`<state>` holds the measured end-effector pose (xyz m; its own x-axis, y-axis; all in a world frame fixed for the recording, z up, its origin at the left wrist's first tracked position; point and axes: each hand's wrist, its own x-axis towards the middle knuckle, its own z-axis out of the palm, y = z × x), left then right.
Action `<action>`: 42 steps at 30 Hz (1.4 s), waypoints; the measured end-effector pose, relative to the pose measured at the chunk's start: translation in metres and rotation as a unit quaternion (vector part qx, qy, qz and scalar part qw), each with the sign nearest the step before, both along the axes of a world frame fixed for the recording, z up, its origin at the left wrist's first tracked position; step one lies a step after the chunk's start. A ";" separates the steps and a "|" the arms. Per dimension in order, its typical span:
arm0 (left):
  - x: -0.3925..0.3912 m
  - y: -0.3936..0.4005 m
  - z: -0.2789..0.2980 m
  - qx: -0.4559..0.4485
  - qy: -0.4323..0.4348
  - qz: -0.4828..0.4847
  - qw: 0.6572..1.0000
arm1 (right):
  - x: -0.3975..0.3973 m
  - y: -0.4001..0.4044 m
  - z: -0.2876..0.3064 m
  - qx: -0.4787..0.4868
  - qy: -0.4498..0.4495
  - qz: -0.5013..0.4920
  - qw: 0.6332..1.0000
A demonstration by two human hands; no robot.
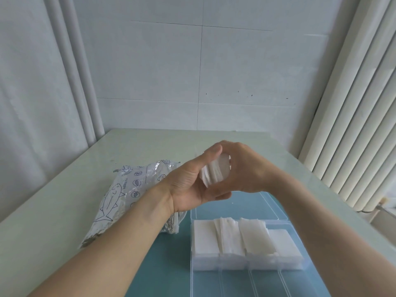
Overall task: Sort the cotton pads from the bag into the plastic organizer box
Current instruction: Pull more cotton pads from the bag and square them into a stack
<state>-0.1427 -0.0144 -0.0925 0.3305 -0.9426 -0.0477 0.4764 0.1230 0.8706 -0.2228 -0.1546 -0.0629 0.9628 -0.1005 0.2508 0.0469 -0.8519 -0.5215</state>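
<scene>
Both hands meet above the table and hold a small stack of white cotton pads (215, 171) between them. My left hand (188, 185) cups the stack from the left, thumb up along its edge. My right hand (244, 168) curls over it from the right. Below, the clear plastic organizer box (242, 273) lies open, its back row filled with white cotton pads (235, 236) in several compartments, some overlapping. The silver bag (126, 189) with a fish drawing lies to the left, partly under my left forearm.
The box sits on a teal mat (167, 264) on a pale green table (53, 211). The box's clear lid (257, 204) lies flat behind it. White tiled wall behind, a ribbed radiator (353, 125) at the right, white pipes at the left.
</scene>
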 end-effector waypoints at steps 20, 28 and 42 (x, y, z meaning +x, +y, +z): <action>0.004 0.001 -0.004 -0.088 -0.009 -0.081 0.993 | -0.004 0.002 0.003 0.050 -0.050 0.051 0.996; 0.005 -0.001 -0.002 -0.063 -0.019 -0.068 0.995 | -0.006 -0.003 0.005 0.026 -0.030 0.026 0.999; 0.010 -0.007 -0.012 0.002 -0.080 0.002 0.997 | -0.001 0.011 -0.006 -0.107 -0.009 -0.020 0.994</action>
